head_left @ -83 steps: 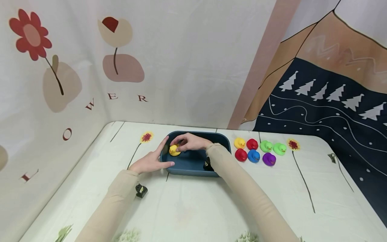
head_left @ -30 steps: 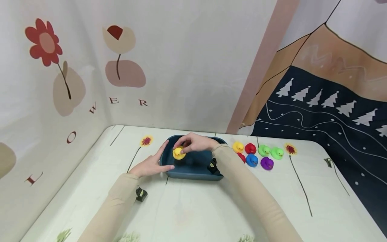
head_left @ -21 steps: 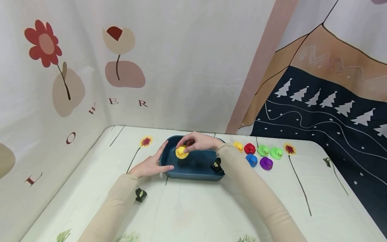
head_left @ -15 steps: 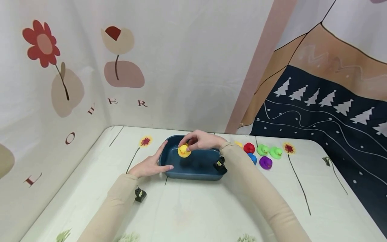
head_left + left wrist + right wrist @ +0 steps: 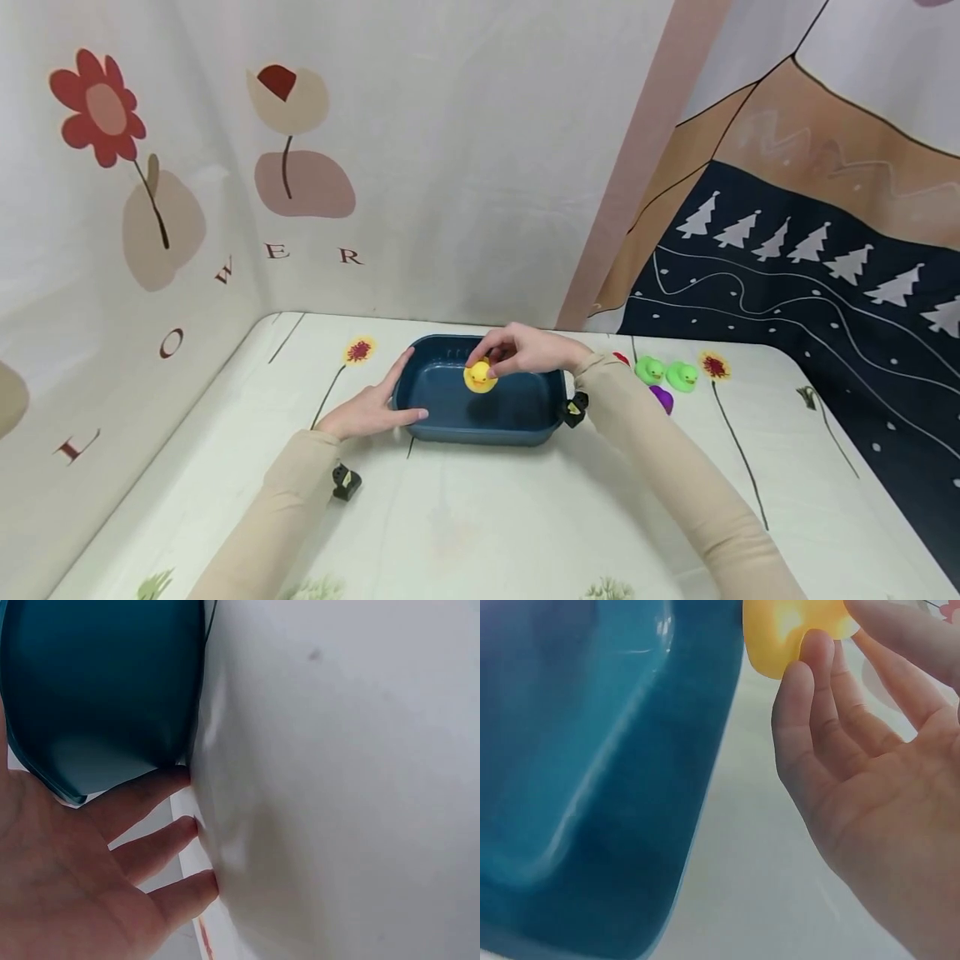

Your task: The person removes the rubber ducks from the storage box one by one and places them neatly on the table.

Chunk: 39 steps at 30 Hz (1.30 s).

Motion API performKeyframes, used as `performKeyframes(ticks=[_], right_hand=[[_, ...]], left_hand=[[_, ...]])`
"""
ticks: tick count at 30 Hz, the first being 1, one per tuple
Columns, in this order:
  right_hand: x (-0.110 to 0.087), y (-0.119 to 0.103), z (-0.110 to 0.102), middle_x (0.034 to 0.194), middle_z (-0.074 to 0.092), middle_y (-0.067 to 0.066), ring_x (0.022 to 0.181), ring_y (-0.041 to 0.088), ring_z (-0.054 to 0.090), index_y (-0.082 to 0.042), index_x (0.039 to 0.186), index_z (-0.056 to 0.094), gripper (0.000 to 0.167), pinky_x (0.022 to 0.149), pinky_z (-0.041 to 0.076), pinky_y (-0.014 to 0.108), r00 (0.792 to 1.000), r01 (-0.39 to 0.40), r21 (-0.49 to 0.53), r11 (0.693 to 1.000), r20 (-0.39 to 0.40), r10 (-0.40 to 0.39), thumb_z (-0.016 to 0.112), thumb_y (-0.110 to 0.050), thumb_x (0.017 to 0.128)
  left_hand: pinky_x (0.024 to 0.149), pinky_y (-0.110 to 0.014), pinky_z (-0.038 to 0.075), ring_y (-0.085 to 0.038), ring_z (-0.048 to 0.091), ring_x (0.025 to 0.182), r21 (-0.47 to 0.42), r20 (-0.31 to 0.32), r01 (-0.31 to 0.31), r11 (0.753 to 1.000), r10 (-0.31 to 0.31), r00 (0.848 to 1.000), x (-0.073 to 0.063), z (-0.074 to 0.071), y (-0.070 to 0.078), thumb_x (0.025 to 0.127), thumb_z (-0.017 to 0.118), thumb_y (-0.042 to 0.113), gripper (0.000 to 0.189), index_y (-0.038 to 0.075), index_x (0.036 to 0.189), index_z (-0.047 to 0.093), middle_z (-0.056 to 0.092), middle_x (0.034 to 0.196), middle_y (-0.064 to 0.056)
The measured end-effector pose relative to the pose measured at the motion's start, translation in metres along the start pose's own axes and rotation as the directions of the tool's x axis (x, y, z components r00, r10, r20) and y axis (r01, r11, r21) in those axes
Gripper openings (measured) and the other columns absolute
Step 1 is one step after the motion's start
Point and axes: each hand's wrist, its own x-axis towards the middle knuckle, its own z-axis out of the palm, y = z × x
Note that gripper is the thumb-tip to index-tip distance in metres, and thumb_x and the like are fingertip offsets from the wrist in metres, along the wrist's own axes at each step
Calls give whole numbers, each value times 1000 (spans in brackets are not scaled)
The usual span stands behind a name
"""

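Note:
My right hand (image 5: 528, 347) pinches a yellow rubber duck (image 5: 480, 377) between thumb and fingers, above the dark blue tray (image 5: 480, 435). The same duck (image 5: 776, 637) shows at the top of the right wrist view, its face out of sight there. At the tray's left end my left hand (image 5: 371, 410) rests with fingers spread against the outer wall. In the left wrist view that hand's fingers (image 5: 139, 802) lie extended beside the tray (image 5: 105, 690).
Two green ducks (image 5: 666, 373), a purple duck (image 5: 663, 399) and a sliver of a red duck (image 5: 621, 357) show right of the tray, partly behind the right sleeve (image 5: 637, 425). A black wrist camera (image 5: 346, 482) is at the left sleeve. Fabric walls stand behind and at the left.
The yellow duck has been lifted from the tray's left end and carried right by my right hand. The right sleeve now covers more ducks. My left hand stays at the tray.

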Motion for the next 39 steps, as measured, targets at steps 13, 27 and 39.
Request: performKeyframes(ticks=[13, 27, 39], right_hand=[[-29, -5, 1, 115, 60, 5, 98, 24, 53, -4, 118, 68, 28, 83, 51, 33, 1000, -2, -31, 1000, -7, 2, 66, -1, 90], [-60, 2, -4, 115, 59, 7, 98, 25, 52, -5, 117, 68, 27, 84, 50, 34, 1000, -1, -67, 998, -7, 0, 66, -3, 91], [-91, 5, -15, 114, 60, 6, 98, 25, 54, -7, 116, 69, 25, 84, 49, 39, 997, -64, -69, 996, -39, 62, 65, -5, 92]], left_hand=[[89, -57, 41, -43, 55, 107, -2, 6, -49, 999, 49, 999, 1, -3, 1, 85, 67, 53, 106, 27, 155, -9, 38, 136, -41], [88, -57, 41, -42, 56, 106, 3, 5, -61, 998, 61, 998, 1, -2, 0, 85, 68, 52, 107, 25, 155, -9, 40, 133, -43], [89, -58, 41, -44, 55, 108, 15, 0, -54, 998, 54, 999, 0, -1, 0, 86, 67, 51, 106, 26, 155, -9, 40, 133, -43]])
